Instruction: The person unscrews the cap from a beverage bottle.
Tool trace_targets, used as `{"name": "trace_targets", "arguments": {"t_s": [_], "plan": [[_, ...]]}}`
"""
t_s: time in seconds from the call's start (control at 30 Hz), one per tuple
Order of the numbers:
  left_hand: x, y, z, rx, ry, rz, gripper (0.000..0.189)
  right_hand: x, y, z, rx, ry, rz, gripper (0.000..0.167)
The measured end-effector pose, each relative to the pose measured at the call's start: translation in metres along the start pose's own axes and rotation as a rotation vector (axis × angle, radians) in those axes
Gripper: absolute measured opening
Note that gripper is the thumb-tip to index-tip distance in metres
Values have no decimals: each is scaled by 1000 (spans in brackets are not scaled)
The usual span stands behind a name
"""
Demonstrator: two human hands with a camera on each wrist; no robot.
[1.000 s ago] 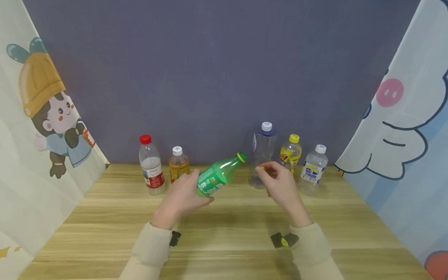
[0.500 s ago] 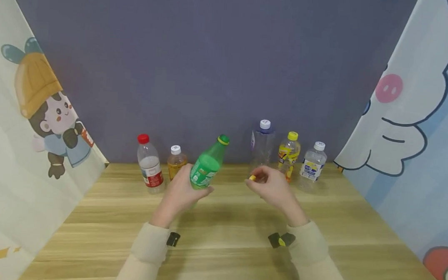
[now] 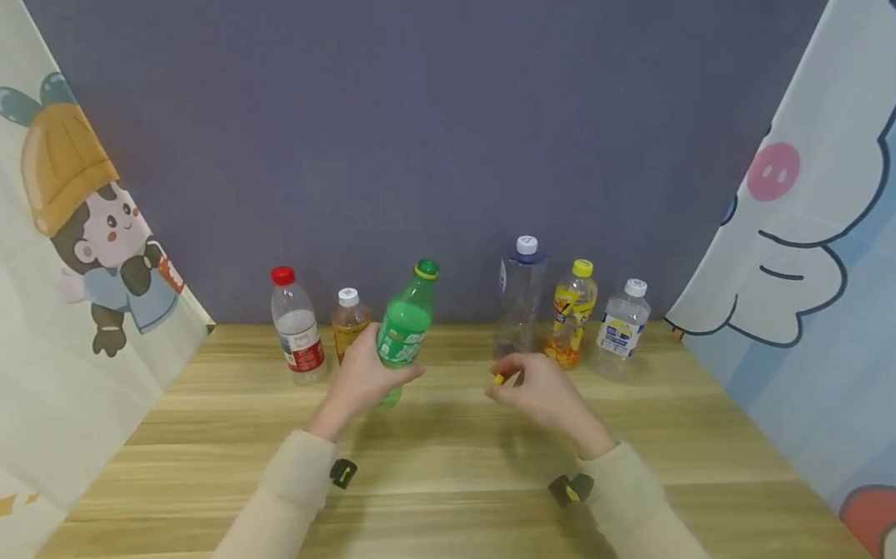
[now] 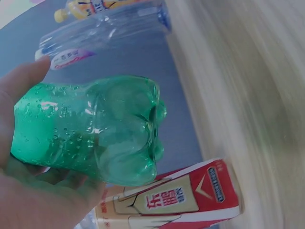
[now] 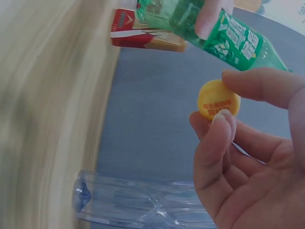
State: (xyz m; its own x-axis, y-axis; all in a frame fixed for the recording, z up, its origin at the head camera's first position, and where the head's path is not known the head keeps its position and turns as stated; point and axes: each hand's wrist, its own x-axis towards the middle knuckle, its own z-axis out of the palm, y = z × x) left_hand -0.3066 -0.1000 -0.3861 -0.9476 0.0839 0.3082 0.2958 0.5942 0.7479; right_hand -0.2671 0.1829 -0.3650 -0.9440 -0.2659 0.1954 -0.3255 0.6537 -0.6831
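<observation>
My left hand (image 3: pixel 361 376) grips a green plastic bottle (image 3: pixel 402 332) around its lower half. It is almost upright, tilted slightly right, with a yellow ring at its green neck. Its base (image 4: pixel 128 129) hangs clear of the tabletop in the left wrist view, with droplets inside the wall. To the right of it, my right hand (image 3: pixel 541 388) pinches a small yellow bottle cap (image 5: pixel 217 100) between thumb and fingertips; red print shows on its top. The cap is apart from the bottle.
On the wooden table (image 3: pixel 438 512), a red-capped bottle (image 3: pixel 300 331) and a white-capped, amber-labelled bottle (image 3: pixel 350 317) stand at left. Behind my right hand are a tall clear bottle (image 3: pixel 520 303), a yellow-capped bottle (image 3: pixel 573 306) and a white-capped clear bottle (image 3: pixel 622 325).
The green bottle has swung from a strong rightward tilt to nearly upright. My right hand has moved slightly left and down with the yellow cap still pinched.
</observation>
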Motion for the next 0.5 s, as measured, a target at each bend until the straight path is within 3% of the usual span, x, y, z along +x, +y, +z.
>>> {"name": "trace_targets", "arguments": {"t_s": [0.2,0.5], "plan": [[6,-1,6,-44,-4,-38,81,-4,5,6,-48,-67,-19,34],[18,-6,14,-20,-16,-89,85,-8,9,17,-75,-223,-46,34]]}}
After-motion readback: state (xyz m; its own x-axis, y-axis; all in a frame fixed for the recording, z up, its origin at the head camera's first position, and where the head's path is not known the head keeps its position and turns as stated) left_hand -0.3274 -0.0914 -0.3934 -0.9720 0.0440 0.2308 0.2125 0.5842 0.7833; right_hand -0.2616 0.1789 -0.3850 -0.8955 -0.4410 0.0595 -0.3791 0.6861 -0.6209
